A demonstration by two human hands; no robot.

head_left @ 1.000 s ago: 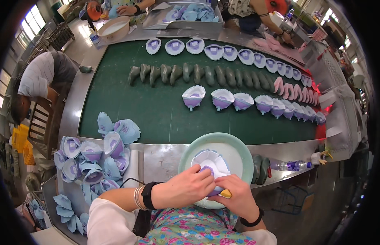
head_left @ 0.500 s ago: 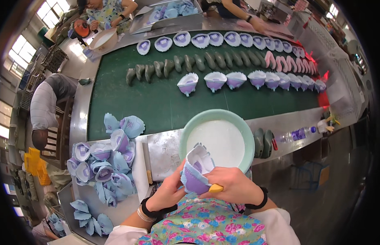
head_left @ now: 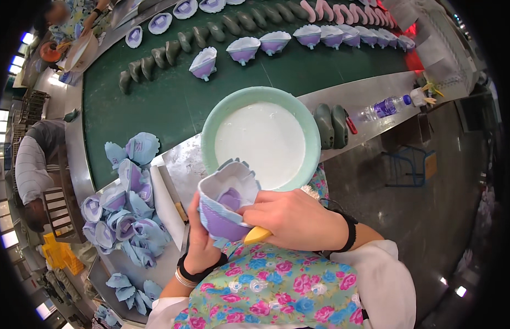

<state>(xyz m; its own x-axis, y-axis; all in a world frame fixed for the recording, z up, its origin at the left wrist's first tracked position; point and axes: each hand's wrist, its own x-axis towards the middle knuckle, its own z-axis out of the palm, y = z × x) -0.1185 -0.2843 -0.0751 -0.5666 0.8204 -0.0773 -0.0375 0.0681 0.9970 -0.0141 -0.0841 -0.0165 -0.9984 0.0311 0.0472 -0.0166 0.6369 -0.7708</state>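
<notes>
A purple and light-blue shoe upper (head_left: 225,219) with a white lining is held just in front of me, its opening facing up. My left hand (head_left: 203,247) is closed around its left side, the thumb along the edge. Fingers of my right hand (head_left: 299,219) reach to the upper's right rim and inside it. That same hand grips a brush by its yellow handle (head_left: 258,236); pale bristles (head_left: 310,191) show past the back of the hand. Just beyond the upper stands a green basin (head_left: 208,137) of white liquid.
Heaped uppers (head_left: 137,225) lie at the left. Across the green table (head_left: 173,120) run rows of dark green shoe lasts (head_left: 173,52), pink pieces (head_left: 343,13) and more uppers (head_left: 244,50). Two lasts (head_left: 332,126) and a bottle (head_left: 386,107) sit right of the basin. Other people (head_left: 33,170) are at the left.
The view has shifted, so the table and basin sit higher and more to the left. My left hand has turned more upright on the upper, and the bristles now show behind my right hand.
</notes>
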